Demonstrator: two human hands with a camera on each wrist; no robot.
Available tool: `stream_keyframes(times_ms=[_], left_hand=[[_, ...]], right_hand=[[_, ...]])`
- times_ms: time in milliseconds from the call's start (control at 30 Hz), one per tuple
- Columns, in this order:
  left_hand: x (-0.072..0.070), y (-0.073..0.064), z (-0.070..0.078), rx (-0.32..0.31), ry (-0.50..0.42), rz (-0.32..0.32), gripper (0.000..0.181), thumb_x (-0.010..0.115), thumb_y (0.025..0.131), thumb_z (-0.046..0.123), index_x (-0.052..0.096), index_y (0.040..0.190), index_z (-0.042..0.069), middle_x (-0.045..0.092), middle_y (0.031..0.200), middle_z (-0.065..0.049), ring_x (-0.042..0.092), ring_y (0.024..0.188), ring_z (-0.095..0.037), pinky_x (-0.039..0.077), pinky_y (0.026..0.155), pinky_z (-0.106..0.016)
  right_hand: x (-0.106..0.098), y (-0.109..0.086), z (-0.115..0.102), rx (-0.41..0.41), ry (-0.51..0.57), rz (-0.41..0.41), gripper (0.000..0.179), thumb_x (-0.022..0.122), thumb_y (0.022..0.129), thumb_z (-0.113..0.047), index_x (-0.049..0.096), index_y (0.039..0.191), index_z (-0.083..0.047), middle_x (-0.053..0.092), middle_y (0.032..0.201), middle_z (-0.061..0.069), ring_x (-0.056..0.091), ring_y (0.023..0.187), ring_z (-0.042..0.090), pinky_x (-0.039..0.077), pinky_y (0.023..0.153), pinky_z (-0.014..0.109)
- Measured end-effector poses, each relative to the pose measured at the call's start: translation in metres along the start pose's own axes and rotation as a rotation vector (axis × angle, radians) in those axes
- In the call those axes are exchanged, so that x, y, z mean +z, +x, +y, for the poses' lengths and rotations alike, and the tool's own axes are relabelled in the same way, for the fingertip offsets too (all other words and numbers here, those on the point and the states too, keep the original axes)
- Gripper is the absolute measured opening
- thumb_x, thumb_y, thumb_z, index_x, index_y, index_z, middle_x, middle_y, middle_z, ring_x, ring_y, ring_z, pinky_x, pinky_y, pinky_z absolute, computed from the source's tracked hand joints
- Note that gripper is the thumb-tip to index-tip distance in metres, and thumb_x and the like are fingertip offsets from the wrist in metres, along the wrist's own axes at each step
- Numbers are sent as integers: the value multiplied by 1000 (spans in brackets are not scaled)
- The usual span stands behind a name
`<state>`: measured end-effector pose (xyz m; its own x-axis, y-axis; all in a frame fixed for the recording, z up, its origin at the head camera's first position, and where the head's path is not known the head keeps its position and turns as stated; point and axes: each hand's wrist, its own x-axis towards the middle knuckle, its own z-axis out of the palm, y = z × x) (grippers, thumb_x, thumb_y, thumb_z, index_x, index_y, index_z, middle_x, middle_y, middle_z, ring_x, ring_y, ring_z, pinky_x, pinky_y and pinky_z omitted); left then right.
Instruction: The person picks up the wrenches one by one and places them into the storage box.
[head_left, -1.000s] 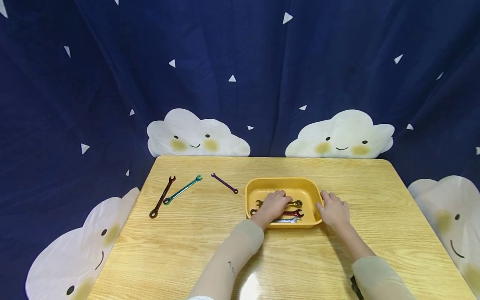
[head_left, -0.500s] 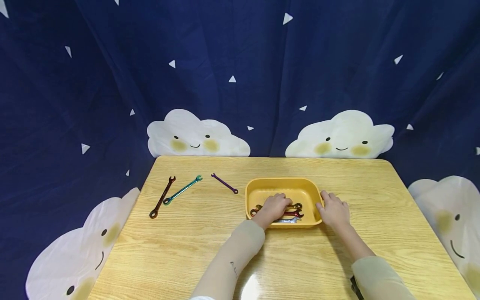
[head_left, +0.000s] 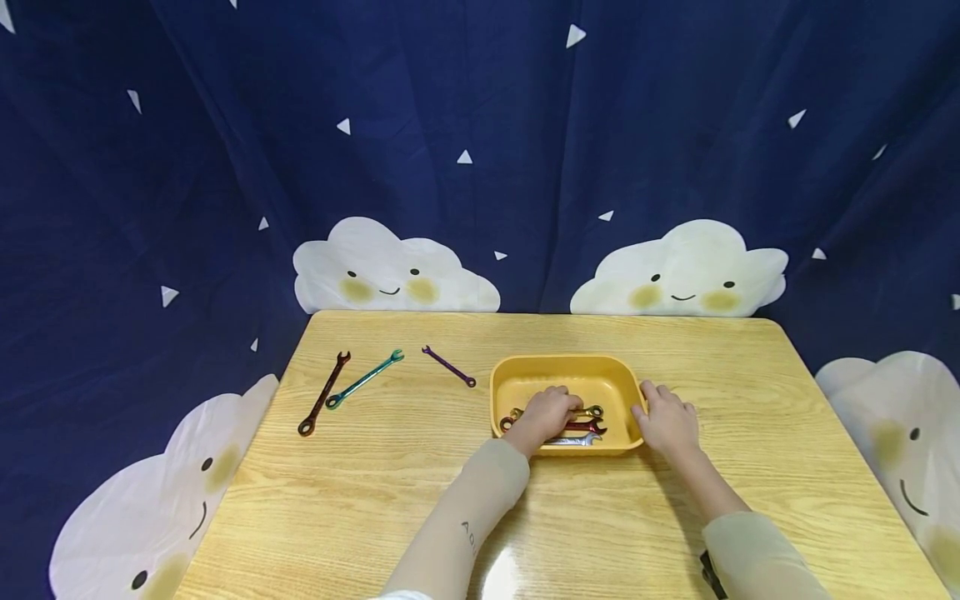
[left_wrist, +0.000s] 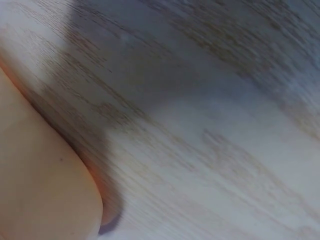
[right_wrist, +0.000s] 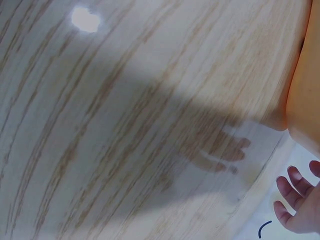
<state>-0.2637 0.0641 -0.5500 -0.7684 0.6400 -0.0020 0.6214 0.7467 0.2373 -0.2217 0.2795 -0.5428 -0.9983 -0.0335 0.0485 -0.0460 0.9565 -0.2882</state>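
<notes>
My left hand [head_left: 550,411] is inside a yellow plastic bin [head_left: 564,363], fingers curled down over a gold combination wrench [head_left: 594,412]. A red wrench [head_left: 596,426] and a silver wrench [head_left: 581,439] lie beside it on the bin floor, partly covered by the hand. Outside the bin's right end is my right hand [head_left: 670,419], its thumb at the rim. The right wrist view shows those fingers [right_wrist: 296,192] relaxed and spread below the bin wall [right_wrist: 306,95]. In the left wrist view only the bin's outer wall [left_wrist: 45,175] and the tabletop appear.
On the wooden table [head_left: 360,508], left of the bin, lie a dark reddish wrench [head_left: 324,395], a teal wrench [head_left: 366,379] and a small purple wrench [head_left: 448,366]. A dark blue curtain [head_left: 480,100] with cloud prints hangs behind the table.
The gold wrench has shifted slightly toward the red one, with my left hand over it moving slightly the same way. My right hand has stayed at the bin's end.
</notes>
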Motion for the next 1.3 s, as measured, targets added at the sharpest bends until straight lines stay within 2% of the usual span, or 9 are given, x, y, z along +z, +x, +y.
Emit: stream_keyframes(times_ms=[200, 433, 633, 933, 1300], left_hand=[[3, 1, -3, -1, -51, 28, 22, 57, 90, 22, 67, 110, 21, 61, 99, 3, 56, 87, -12, 46, 73, -21], [-1, -1, -3, -45, -160, 38, 22, 61, 88, 21, 68, 108, 19, 62, 95, 2, 57, 89, -14, 46, 76, -22], [-1, -2, -4, -50, -174, 46, 21, 63, 87, 21, 69, 107, 19, 62, 94, 3, 57, 89, -15, 46, 76, -23], [1, -2, -6, -85, -244, 48, 20, 65, 84, 21, 71, 103, 19, 60, 91, 1, 56, 82, -14, 44, 71, -22], [2, -1, -7, -99, -264, 30, 20, 66, 84, 23, 71, 103, 20, 57, 86, 3, 51, 76, -11, 41, 66, -21]], right_hand=[[0, 0, 0, 3, 3, -2, 42, 43, 93, -26, 39, 127, -2, 48, 118, 27, 47, 104, 46, 31, 86, 62], [-3, -2, -3, -1, 0, -5, 42, 43, 93, -26, 39, 127, -2, 48, 117, 27, 47, 103, 46, 31, 85, 62], [-4, -2, -4, 4, 0, -3, 42, 44, 92, -26, 40, 127, -2, 49, 117, 26, 48, 103, 45, 32, 85, 61], [-3, -2, -5, 4, -6, 1, 41, 46, 92, -26, 41, 126, -2, 49, 116, 27, 49, 102, 46, 33, 84, 61], [-4, -2, -5, 11, -1, 1, 41, 45, 92, -25, 41, 126, -2, 49, 116, 27, 48, 102, 46, 32, 85, 62]])
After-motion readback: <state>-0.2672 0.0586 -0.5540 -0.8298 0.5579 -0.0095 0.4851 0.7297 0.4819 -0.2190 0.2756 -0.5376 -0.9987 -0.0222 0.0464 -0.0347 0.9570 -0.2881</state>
